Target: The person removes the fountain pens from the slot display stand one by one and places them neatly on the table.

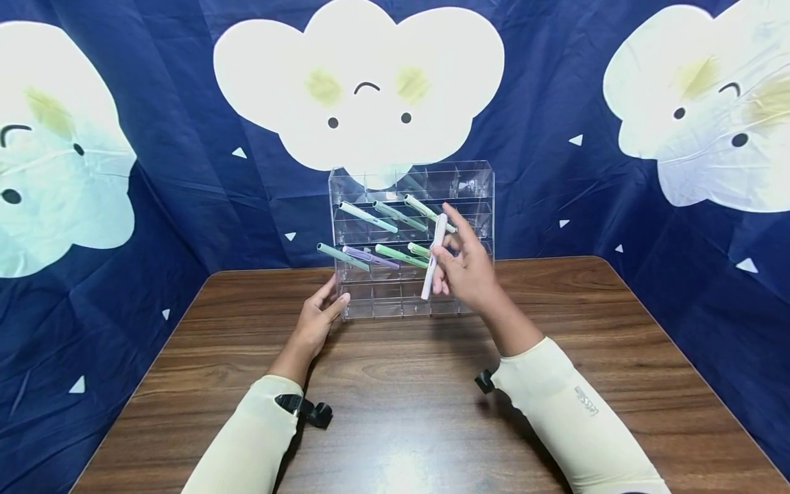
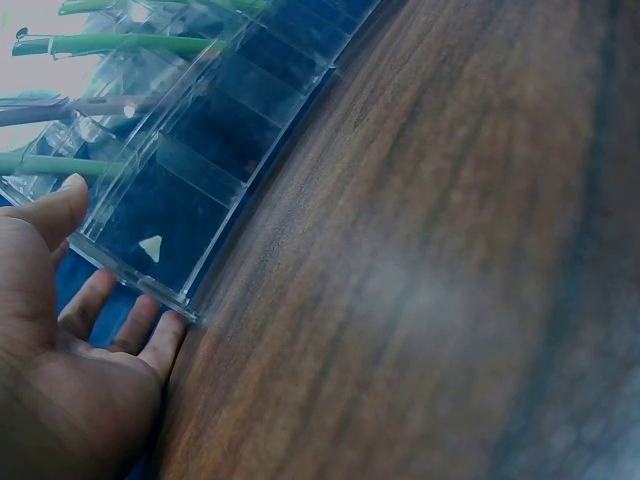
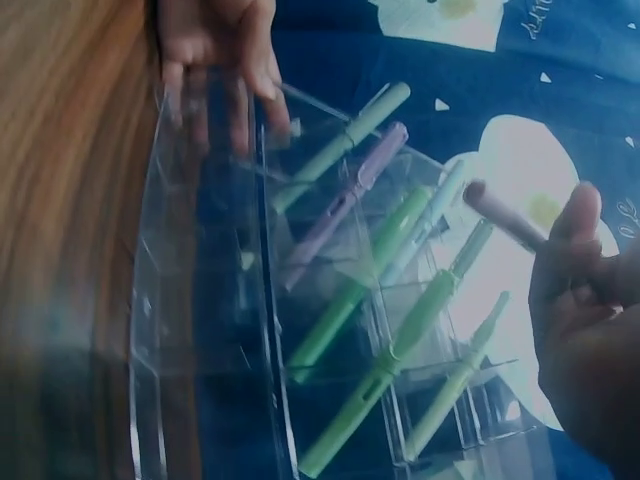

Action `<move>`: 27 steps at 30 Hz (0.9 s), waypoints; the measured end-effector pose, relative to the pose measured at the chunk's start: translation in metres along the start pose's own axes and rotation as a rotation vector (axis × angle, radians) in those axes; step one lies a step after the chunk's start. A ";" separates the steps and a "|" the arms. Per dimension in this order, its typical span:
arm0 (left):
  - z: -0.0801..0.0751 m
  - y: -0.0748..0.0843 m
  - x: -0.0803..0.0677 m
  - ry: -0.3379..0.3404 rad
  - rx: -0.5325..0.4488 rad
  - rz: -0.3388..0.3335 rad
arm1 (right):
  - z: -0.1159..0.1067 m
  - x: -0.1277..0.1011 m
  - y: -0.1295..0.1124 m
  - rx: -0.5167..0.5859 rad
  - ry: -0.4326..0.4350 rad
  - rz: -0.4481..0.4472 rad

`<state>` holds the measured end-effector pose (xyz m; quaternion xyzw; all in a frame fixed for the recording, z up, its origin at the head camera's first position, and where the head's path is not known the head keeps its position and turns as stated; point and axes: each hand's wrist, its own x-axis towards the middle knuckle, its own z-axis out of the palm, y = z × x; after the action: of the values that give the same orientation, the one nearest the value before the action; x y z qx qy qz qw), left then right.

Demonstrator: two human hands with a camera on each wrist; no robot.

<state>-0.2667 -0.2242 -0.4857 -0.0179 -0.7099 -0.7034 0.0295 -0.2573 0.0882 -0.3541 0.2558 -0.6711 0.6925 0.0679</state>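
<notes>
Head view: your right hand (image 1: 467, 271) pinches a smooth white pen (image 1: 433, 256), held nearly upright just in front of the clear acrylic rack (image 1: 412, 240). Your left hand (image 1: 317, 322), fingers relaxed, rests against the rack's lower left corner on the wood-grain table (image 1: 401, 384).

Left wrist view: straight fingers (image 2: 165, 343) touch the rack's transparent base edge (image 2: 140, 282); the pens are cut off above.

Right wrist view: blurred; slim green pens (image 3: 365, 290) and a lilac pen (image 3: 345, 200) slant through the compartments beside your fingers; the held pen's (image 3: 505, 218) lower end is hidden.
</notes>
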 end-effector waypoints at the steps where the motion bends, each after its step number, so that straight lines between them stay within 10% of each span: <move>1: 0.000 0.000 0.000 0.002 0.006 -0.003 | 0.001 -0.001 0.001 0.033 -0.018 0.014; 27: -0.001 -0.001 -0.001 -0.021 -0.028 0.006 | 0.072 -0.039 0.041 0.089 -0.173 0.337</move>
<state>-0.2663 -0.2253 -0.4869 -0.0278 -0.7003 -0.7129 0.0241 -0.2227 0.0247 -0.4105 0.2011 -0.6764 0.6986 -0.1180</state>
